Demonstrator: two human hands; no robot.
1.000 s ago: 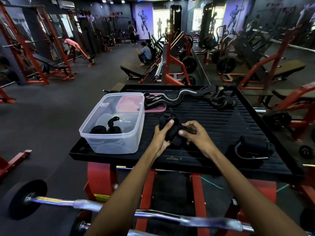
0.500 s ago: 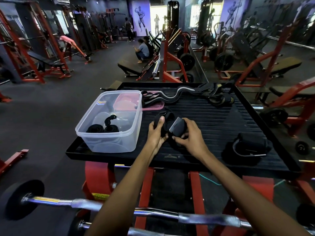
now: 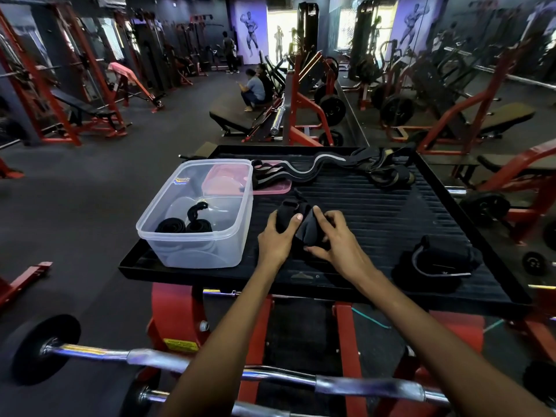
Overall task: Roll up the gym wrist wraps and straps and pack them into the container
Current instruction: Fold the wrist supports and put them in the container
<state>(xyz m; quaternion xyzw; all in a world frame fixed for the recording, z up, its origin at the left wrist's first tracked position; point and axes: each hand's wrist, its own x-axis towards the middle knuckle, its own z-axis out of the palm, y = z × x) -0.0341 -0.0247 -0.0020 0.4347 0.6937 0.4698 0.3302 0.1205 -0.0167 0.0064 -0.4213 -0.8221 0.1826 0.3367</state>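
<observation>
Right, black ribbed platform (image 3: pixel 376 218) carries a clear container (image 3: pixel 195 218) at left with two rolled straps (image 3: pixel 183 226) inside, pink lid (image 3: pixel 272 189) behind it, loose straps (image 3: pixel 346 167) along the far edge, another wrap (image 3: pixel 436 263) at right. Both forearms reach forward over a barbell (image 3: pixel 180 361). Left hand (image 3: pixel 275 239) and right hand (image 3: pixel 337 239) both grip a black wrist wrap (image 3: pixel 296 218) mid-platform, fingers curled around it, just right of the container.

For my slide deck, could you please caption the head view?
Both hands roll a black wrist wrap beside the clear container holding rolled straps.
</observation>
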